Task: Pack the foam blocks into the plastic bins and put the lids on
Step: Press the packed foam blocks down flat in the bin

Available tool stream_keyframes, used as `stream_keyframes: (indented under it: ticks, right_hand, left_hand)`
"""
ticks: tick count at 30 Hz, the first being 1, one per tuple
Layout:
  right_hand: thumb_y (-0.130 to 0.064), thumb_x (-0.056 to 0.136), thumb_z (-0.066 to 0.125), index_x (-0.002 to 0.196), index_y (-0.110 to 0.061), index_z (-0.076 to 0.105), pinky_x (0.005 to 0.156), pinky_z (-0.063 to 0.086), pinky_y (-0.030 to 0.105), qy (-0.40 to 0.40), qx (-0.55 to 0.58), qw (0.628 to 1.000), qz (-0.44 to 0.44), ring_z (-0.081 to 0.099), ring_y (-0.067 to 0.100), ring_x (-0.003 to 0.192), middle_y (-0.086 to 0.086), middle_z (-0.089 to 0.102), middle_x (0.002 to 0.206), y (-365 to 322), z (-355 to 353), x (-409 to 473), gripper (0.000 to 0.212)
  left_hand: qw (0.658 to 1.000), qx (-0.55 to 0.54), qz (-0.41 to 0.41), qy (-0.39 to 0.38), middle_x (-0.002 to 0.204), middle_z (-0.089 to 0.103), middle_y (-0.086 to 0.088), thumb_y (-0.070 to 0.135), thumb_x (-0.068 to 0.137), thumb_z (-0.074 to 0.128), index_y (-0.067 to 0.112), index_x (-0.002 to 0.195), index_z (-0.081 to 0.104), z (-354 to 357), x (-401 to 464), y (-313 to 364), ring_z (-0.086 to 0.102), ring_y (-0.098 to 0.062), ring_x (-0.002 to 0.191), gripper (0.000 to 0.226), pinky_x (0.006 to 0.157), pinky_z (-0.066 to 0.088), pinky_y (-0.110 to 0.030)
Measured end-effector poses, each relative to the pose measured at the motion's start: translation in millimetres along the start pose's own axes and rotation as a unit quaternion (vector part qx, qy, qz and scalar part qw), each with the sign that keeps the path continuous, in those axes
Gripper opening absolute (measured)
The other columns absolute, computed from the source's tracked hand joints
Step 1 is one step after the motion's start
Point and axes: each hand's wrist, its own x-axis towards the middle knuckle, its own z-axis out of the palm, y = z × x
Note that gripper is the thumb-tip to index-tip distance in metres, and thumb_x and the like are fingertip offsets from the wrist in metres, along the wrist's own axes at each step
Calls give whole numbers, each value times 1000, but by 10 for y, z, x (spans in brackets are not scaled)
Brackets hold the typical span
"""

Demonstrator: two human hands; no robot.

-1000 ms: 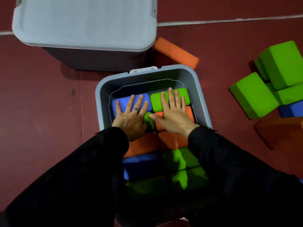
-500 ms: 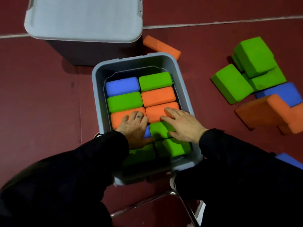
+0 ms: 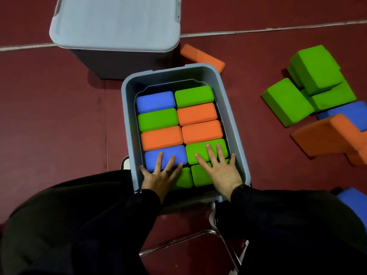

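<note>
An open grey plastic bin (image 3: pixel 236 124) stands on the red floor, packed with two columns of blue, green and orange foam blocks. My left hand (image 3: pixel 159 175) lies flat with spread fingers on the near blue block (image 3: pixel 156 155). My right hand (image 3: pixel 220 171) presses flat on the near green blocks (image 3: pixel 198 151) at the bin's front right. Behind it stands a second bin with its grey lid (image 3: pixel 117 22) on.
Loose blocks lie on the floor to the right: a green pile (image 3: pixel 309 86), orange ones (image 3: pixel 333 137) and blue ones (image 3: pixel 351 114). One orange block (image 3: pixel 202 56) lies behind the open bin. A metal stool frame (image 3: pixel 218 245) is below me.
Both hands slid from the far blocks back toward me along the top layer, and now lie on the nearest rows. The view shifted, showing more of the bin.
</note>
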Motion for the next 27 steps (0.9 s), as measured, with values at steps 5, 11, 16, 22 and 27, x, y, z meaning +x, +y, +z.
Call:
stream_keyframes:
  ticks: [5,11,16,22,27]
  right_hand:
    - [0,70,75,161,-34,-13,117,23,68,86,65,994,22,-5,47,155,19,-12,169,42,246,109,132]
    - [-6,69,78,164,-31,9,124,14,62,189,98,977,22,4,46,155,17,5,170,185,359,69,120]
    - [-14,68,83,164,-25,0,125,1,58,157,107,979,69,-2,50,154,28,-4,168,77,386,120,127]
    - [-4,65,74,164,-21,-7,123,4,64,153,79,985,31,-9,57,150,31,-10,166,126,424,159,129]
    - [12,70,62,165,-20,3,124,15,60,199,96,975,29,-1,45,156,23,-3,169,150,368,98,116]
  left_hand:
    - [996,-65,17,59,168,5,-12,6,82,67,32,159,3,166,3,-104,9,-47,151,103,78,52,-64]
    - [991,-67,20,113,168,4,-9,-1,78,68,33,159,9,189,-3,-73,8,-45,152,106,106,23,-77]
    - [990,-83,-39,104,168,-2,-13,-1,82,66,29,160,10,198,-19,-23,3,-49,151,100,106,21,-78]
    - [990,-105,-49,83,168,-8,-9,0,70,71,33,160,-1,176,-48,-37,-2,-49,151,120,109,29,-71]
    - [991,-66,-39,112,168,9,-11,10,71,77,36,160,11,138,-29,-47,4,-50,151,114,110,11,-77]
